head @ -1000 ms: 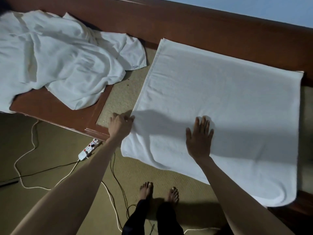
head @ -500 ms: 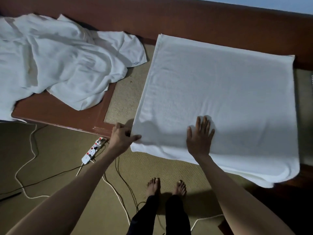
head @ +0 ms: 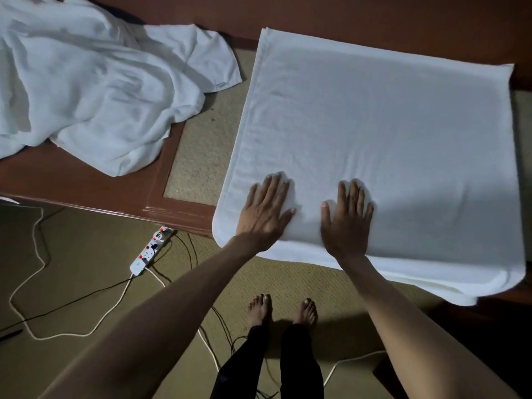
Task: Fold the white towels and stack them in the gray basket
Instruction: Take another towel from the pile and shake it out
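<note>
the left hand (head: 264,210) and right hand (head: 347,223) press flat, fingers straight, on the folded white towel (head: 388,133), whose near edge overhangs the surface (head: 86,185), so an uneven smoothing push could likely skew its layers or slide it off.

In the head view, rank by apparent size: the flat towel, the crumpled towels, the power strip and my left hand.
1. flat towel
2. crumpled towels, partly cut off by the frame
3. left hand
4. power strip, farther off on the floor, so that pair is unsure
</note>
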A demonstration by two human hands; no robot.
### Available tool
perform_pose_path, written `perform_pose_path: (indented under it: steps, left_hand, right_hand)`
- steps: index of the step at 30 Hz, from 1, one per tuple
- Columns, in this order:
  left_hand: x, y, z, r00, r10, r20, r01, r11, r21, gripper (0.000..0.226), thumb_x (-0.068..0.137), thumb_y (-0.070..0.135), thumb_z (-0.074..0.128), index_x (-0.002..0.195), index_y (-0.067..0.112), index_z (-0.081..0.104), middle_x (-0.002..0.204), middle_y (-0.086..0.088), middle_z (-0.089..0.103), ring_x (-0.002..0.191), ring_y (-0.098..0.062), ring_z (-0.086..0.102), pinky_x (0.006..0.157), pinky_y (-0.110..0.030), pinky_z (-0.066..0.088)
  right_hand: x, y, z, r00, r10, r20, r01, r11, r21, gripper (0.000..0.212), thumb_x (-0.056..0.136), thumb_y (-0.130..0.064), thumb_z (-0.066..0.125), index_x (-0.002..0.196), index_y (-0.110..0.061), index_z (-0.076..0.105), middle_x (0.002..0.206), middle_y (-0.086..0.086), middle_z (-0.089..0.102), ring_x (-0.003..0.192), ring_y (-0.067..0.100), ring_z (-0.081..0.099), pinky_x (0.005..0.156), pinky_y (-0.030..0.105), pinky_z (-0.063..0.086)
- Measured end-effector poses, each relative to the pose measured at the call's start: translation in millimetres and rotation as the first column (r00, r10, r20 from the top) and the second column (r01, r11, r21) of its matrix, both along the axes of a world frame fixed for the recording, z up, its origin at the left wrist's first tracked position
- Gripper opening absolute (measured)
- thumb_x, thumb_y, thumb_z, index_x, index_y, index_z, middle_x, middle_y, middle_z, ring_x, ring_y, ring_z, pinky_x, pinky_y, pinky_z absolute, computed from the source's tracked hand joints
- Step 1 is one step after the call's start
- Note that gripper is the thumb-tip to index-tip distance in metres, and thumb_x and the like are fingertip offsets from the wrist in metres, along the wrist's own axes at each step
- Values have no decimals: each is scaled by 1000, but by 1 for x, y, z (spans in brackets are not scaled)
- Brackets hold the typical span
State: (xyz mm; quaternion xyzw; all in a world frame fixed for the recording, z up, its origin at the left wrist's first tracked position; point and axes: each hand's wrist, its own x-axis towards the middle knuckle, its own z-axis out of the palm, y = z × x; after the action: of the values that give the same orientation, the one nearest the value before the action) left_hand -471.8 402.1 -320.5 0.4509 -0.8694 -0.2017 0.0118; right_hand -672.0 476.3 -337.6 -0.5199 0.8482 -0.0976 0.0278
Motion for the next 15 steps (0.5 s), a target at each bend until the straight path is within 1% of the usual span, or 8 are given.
perform_pose_path:
  steps: [2,4,6,8,9,11,12,15]
  left_hand:
    - [18,-6,-1,996,-69,53,71,997,-41,71,108,61,23,165,27,-4,172,2,-11,158,-15,-14,129,-47,0]
    - [46,-12,1,993,-80,82,86,994,-70,72,107,64,23,164,32,-6,172,5,-13,157,-13,-14,129,-47,2]
    - [74,-16,4,995,-29,100,36,997,-75,72,106,65,22,164,34,-7,172,6,-12,157,-12,-13,129,-45,2]
    - [96,-17,6,992,71,101,-67,997,-46,72,105,67,21,164,35,-6,172,6,-11,158,-13,-12,129,-42,-2]
    - [102,-16,8,987,126,103,-123,992,-32,73,105,68,19,164,34,-7,172,5,-11,157,-13,-13,129,-42,-4]
    - [98,-12,10,972,211,102,-209,977,-35,74,105,66,17,164,28,-7,172,4,-12,157,-15,-16,128,-47,-7]
    - [87,-9,11,970,226,87,-222,974,-51,74,106,64,19,165,26,-6,172,4,-12,157,-15,-16,128,-47,-8]
    - [29,-8,11,989,147,-27,-148,989,-9,69,109,56,23,165,23,-1,172,2,-8,158,-16,-12,128,-41,-7]
  right_hand:
    - [1,2,2,1000,1,8,-1,1000,3,64,103,-45,35,159,-16,27,168,11,20,155,27,16,124,54,16]
    - [2,2,2,1000,0,16,0,1000,-2,64,103,-46,34,160,-17,24,169,10,16,156,26,13,125,53,15]
    - [2,3,3,1000,-2,24,2,1000,-6,65,103,-47,33,161,-18,23,169,10,15,156,26,12,125,53,14]
    - [2,3,3,999,1,32,-1,1000,-4,65,103,-46,33,161,-17,23,169,10,15,156,26,11,125,54,14]
    - [1,3,3,999,3,34,-2,1000,-7,65,103,-46,34,161,-17,23,169,10,15,156,26,12,124,54,14]
    - [1,4,3,1000,7,26,-6,1000,-20,65,103,-45,36,161,-17,23,169,11,15,156,28,13,124,54,15]
    - [2,5,2,1000,7,21,-7,1000,-27,65,103,-44,37,161,-16,24,169,11,16,156,28,13,124,54,15]
    - [1,3,1,1000,-7,9,8,999,-43,65,103,-43,38,160,-15,28,168,12,20,155,29,18,123,54,18]
